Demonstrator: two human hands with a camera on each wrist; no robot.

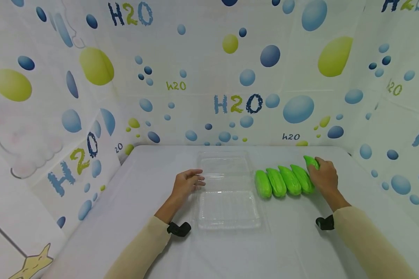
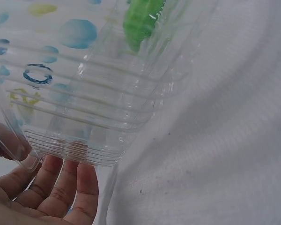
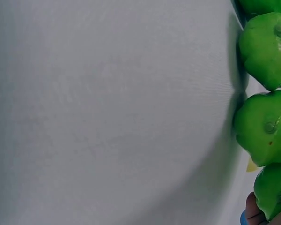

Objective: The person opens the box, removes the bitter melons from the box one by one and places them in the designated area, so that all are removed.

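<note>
My right hand [image 1: 325, 176] grips a bright green, ridged toy vegetable [image 1: 310, 161] with a pointed tip, at the right end of a row. Several more green toy vegetables [image 1: 280, 182] lie side by side to its left. In the right wrist view the rounded ends of green toy vegetables [image 3: 267, 126] show, with fingertips at the lowest one. My left hand [image 1: 186, 186] is at the left side of an opened clear plastic clamshell container [image 1: 230, 226]. In the left wrist view its loosely extended fingers [image 2: 61, 187] are right at the container's ribbed edge [image 2: 75, 152].
A white cloth-covered table [image 1: 293, 240] lies beneath everything. Behind it hangs a white backdrop [image 1: 202, 58] printed with blue and green bubbles and lettering. Black wrist cameras are strapped on both wrists, below the light sleeves [image 1: 366, 236].
</note>
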